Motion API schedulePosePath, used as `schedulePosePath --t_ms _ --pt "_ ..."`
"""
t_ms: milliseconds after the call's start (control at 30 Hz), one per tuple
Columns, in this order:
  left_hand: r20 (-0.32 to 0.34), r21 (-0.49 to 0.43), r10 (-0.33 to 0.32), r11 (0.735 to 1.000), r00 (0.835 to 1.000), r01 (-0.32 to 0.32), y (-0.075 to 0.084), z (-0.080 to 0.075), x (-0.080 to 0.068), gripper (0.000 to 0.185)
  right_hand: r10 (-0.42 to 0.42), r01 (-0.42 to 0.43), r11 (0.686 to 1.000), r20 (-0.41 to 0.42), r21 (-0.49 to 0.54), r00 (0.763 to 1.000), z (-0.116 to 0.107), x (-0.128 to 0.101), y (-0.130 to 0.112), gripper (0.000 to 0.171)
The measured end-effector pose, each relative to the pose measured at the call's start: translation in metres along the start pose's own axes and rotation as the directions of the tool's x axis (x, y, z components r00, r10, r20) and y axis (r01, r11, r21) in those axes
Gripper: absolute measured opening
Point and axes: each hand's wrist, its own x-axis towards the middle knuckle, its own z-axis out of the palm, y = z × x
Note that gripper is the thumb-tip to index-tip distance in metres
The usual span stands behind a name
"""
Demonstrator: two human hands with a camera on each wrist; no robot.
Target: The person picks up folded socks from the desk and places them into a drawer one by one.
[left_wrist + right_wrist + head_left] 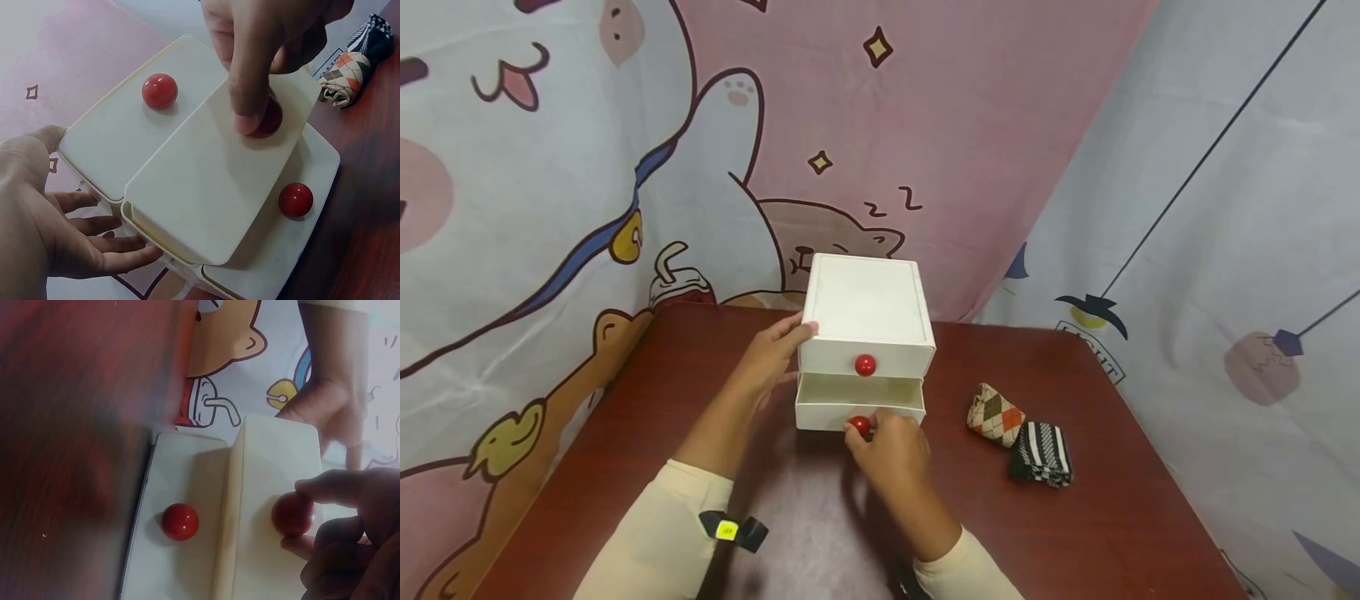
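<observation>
At the worktop's (625, 467) centre, a right hand (891, 454) pinches the red knob (859, 426) of a white drawer chest's (865, 333) half-open middle drawer (859, 400); the left hand (771, 358), fingers straight, braces the chest at 9 o'clock. Too sharp a pull could drag the light chest forward or slip the grip off the knob.

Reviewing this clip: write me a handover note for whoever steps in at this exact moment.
Left hand: fingers flat against the left side of the white drawer box, steadying it.
Right hand: pinches the red knob of the middle drawer.
Done: that drawer is pulled partly out; nothing shows inside it. Top drawer is closed.
Left: two folded cloths, the argyle cloth and the striped cloth, lie untouched on the table to the right.
</observation>
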Motion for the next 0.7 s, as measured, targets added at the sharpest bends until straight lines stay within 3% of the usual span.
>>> schedulePosePath --t_ms 700 --pt "0.000 0.013 -0.004 1.000 1.000 0.004 -0.001 0.000 0.000 0.072 0.000 0.013 0.997 0.180 -0.074 0.984 -0.031 -0.029 -0.010 0.038"
